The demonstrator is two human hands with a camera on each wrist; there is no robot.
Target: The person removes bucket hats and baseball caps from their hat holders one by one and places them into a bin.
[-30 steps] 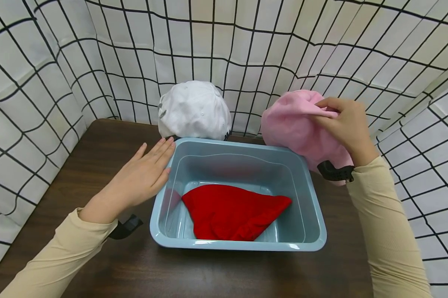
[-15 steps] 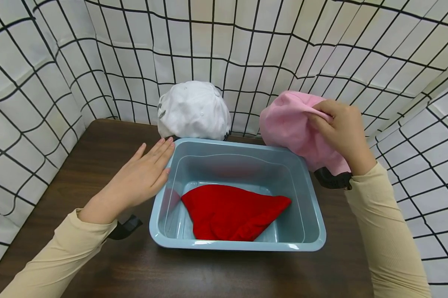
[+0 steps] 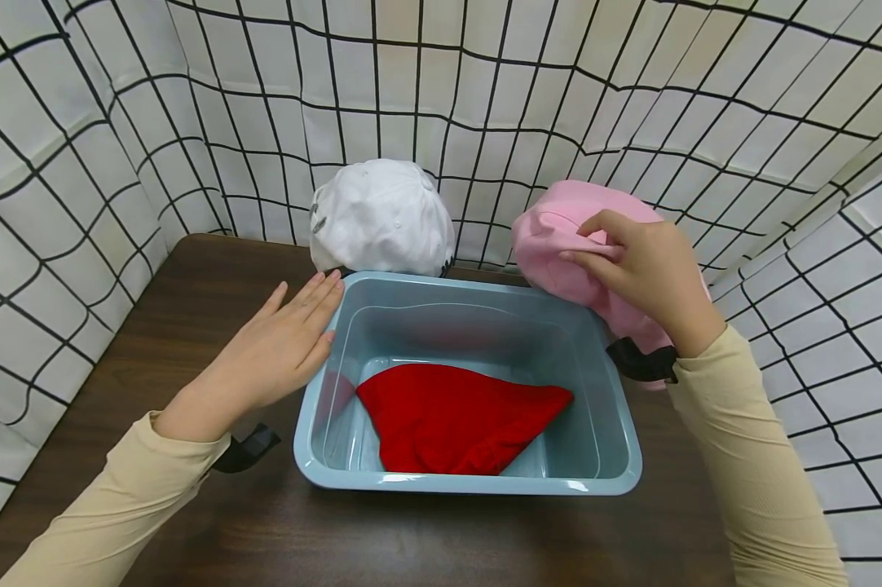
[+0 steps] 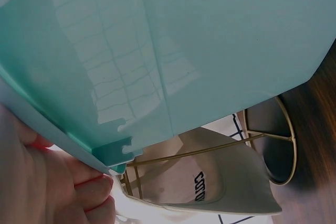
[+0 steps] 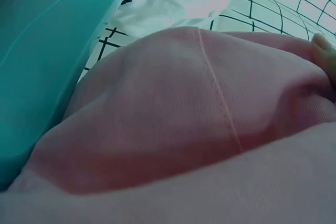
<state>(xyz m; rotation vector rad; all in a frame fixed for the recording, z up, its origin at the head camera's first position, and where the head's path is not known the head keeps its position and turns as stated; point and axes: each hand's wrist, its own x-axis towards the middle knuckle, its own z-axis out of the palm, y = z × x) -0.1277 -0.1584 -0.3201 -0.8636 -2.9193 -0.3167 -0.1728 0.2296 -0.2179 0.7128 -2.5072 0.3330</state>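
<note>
My left hand (image 3: 280,355) lies with straight fingers along the left rim of a light blue plastic basin (image 3: 470,483). Inside the basin rests a red piece of folded fabric (image 3: 463,420). Beyond the basin's back right corner, my right hand (image 3: 650,265) pinches a fold of a pink hat (image 3: 547,249) between thumb and fingers. In the right wrist view the seamed pink fabric (image 5: 157,114) bulges beside the basin wall (image 5: 47,72). A white cap (image 3: 382,216) sits behind the basin, near my left fingertips.
The left wrist view has a gold wire stand (image 4: 291,140) under the cap with dark lettering (image 4: 205,182). White walls with a black grid (image 3: 485,90) surround the dark wooden table (image 3: 213,302). Both wrists wear black straps.
My right hand has moved left and slightly toward me, drawing the pinched fold of the pink hat with it. The left hand, basin, red fabric and white cap have stayed put.
</note>
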